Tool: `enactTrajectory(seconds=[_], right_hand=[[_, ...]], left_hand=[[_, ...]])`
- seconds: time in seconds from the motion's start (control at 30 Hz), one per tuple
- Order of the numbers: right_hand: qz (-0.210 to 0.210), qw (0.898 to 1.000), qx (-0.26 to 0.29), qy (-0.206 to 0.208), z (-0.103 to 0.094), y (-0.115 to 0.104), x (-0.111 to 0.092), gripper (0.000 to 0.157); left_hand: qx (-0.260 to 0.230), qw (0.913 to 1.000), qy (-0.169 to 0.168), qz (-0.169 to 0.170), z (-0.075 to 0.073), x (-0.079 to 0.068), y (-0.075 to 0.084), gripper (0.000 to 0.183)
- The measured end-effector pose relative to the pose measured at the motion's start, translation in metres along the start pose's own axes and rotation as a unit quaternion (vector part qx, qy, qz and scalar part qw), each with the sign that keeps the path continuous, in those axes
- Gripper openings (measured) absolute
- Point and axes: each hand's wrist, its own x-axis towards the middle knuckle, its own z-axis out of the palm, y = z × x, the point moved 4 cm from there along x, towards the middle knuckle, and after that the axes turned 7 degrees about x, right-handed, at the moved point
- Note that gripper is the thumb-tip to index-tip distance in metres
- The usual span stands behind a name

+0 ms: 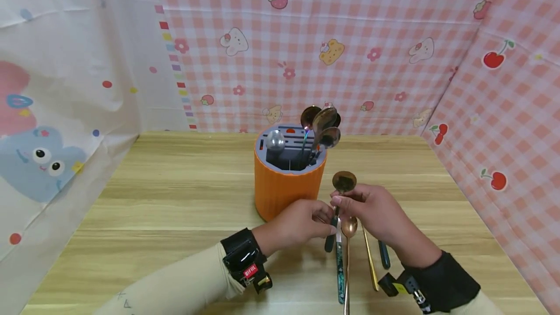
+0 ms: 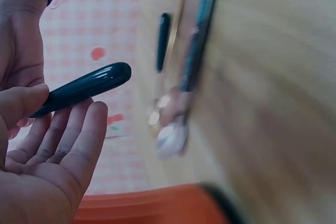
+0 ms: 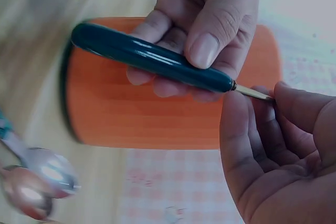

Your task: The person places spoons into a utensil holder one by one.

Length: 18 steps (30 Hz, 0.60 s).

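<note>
Green-handled spoon [image 3: 152, 60]: right in the grip, bowl poking out the far end
Left hand [image 1: 297, 222]: thumb-and-fingers pinch on the handle
Right hand [image 1: 379, 210]: pinching the skinny gold neck
Orange holder [image 1: 284, 191]: just past the grip, off left

Passage left of orange holder [image 1: 286, 191]

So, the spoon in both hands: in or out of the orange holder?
Out: left hand and right hand hold the spoon beside the orange holder, not inside.
</note>
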Motion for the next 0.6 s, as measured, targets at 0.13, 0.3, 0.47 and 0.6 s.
enactTrajectory(seconds=[0.13,0.3,0.47,0.6], right_hand=[[-0.026,1.0,-0.01,-0.008,-0.007,-0.025,0.002,0.03],[-0.044,0.999,-0.023,-0.012,-0.015,-0.058,0.005,0.03],[-0.05,0.998,-0.038,-0.007,-0.02,-0.088,0.012,0.032],[-0.064,0.997,-0.032,-0.006,-0.023,-0.108,0.019,0.032]], left_hand=[[0.021,0.9995,0.005,0.021,-0.017,-0.004,0.019,0.018],[0.057,0.9973,0.005,0.045,-0.041,-0.011,0.044,0.019],[0.069,0.9952,0.012,0.068,-0.068,-0.017,0.065,0.017],[0.061,0.9945,0.025,0.081,-0.086,-0.019,0.075,0.015]])
